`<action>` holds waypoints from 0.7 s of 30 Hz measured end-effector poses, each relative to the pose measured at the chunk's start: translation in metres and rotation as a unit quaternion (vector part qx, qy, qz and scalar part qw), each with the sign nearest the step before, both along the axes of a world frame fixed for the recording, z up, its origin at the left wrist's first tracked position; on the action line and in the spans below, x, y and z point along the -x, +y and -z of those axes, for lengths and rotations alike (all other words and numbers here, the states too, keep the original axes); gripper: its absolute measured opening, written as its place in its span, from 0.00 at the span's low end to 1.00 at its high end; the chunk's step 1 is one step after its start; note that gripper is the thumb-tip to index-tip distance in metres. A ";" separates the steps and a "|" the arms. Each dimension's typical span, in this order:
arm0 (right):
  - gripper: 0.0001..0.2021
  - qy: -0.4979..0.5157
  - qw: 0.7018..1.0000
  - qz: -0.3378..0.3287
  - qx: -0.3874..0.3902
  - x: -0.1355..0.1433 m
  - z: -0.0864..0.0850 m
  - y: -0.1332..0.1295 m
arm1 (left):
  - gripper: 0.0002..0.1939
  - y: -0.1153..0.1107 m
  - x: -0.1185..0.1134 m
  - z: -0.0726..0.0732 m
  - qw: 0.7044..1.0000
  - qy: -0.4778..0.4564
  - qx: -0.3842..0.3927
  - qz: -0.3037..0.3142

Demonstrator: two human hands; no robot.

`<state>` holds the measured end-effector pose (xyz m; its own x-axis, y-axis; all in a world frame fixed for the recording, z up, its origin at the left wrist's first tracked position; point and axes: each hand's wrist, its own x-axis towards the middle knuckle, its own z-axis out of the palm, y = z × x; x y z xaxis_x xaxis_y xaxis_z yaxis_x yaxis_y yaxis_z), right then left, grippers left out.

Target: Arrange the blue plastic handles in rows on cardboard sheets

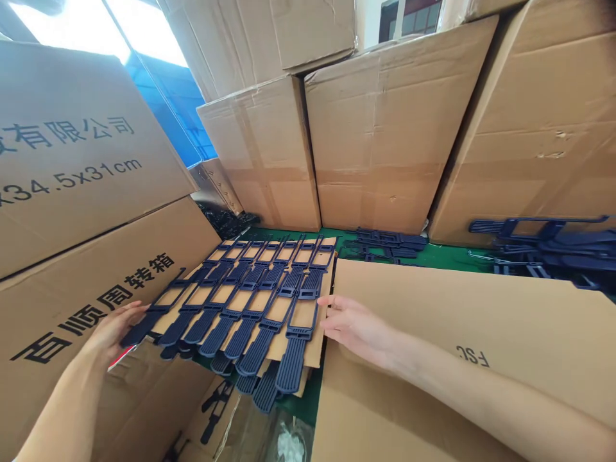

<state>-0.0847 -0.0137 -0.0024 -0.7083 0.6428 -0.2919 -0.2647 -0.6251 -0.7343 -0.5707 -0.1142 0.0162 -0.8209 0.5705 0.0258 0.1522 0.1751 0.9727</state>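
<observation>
Green worktop (450, 256) carries a flat brown cardboard sheet (315, 348) seemingly filled with long navy plastic frames (273, 276), left hand (113, 328) (grip unclear) and right hand (353, 324) (fingers parted) at its side edges, loose navy heaps (553, 247) apparently remaining beyond.

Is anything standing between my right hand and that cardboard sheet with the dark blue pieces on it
Nothing visible: your right hand is at the right edge of the cardboard sheet. The carton marked FSC lies below your right forearm, not between them.
</observation>
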 end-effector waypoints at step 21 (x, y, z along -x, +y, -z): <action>0.17 -0.050 0.994 -0.080 -0.051 -0.019 0.007 -0.013 | 0.06 0.019 -0.031 -0.010 0.999 0.021 0.031 -0.026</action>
<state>-0.0661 -0.0266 -0.0094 -0.7738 0.5546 -0.3061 -0.0902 -0.5748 -0.8133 -0.5394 -0.0954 0.0266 -0.8482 0.5290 0.0264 0.1817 0.2439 0.9526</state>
